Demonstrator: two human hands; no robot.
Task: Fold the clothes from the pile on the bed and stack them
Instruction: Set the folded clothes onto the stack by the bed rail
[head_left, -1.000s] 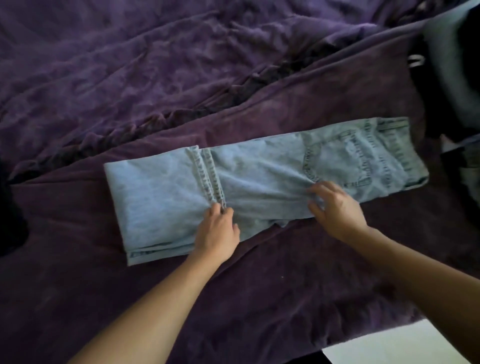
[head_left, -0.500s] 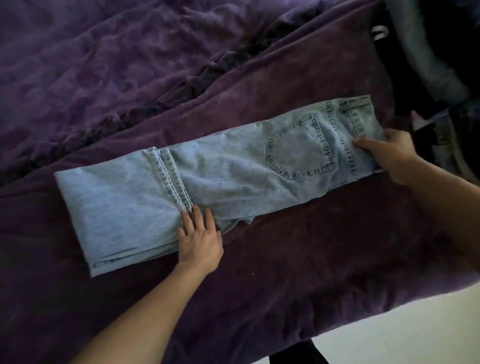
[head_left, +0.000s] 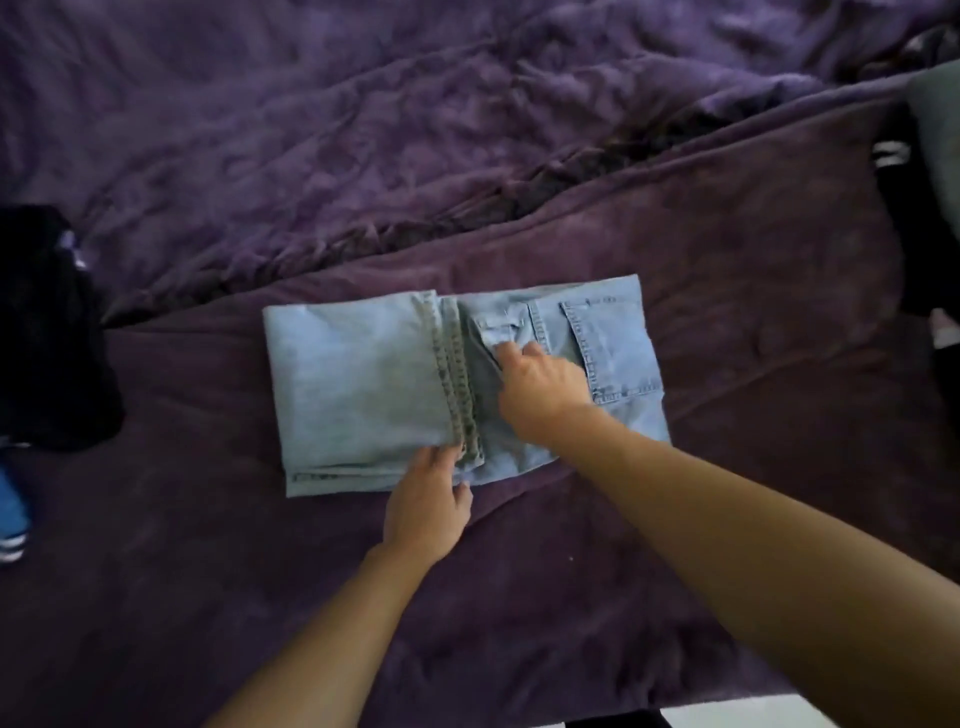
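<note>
Two hands rest on one pair of pale blue jeans (head_left: 358, 384), which lies folded into a rough rectangle at the middle of the bed, near its front edge.

Left hand (head_left: 428, 499): palm down, fingers straight and held close together. The fingertips lie on the near edge of the jeans, at the point where the doubled leg hems (head_left: 457, 374) end. The heel of the hand rests on the bedcover, just off the denim.

Right hand (head_left: 540, 384): knuckles up, fingers bent, tips set down on the waistband (head_left: 506, 325), which lies just beside the hems. The thumb is hidden under the hand, so it cannot be told whether the cloth is pinched or only pressed.

Jeans: the leg section forms the left half and the seat section the right half. A back pocket (head_left: 618, 353) faces up to the right of the right hand. Layered edges show along the near side.

Surface: a dark purple plush blanket (head_left: 727, 270) lies fairly flat under the jeans. Behind it, a lighter purple quilt (head_left: 311, 130) is heavily rumpled, with a ridge of creases where the two meet.

Surroundings: black clothes (head_left: 47, 332) lie at the left edge, well apart from the jeans, with a blue item (head_left: 10, 504) just nearer the camera. A heap of clothes (head_left: 940, 145), grey and black, sits at the right edge. A strip of pale floor (head_left: 753, 714) shows at the bottom right, past the foot of the bed.
</note>
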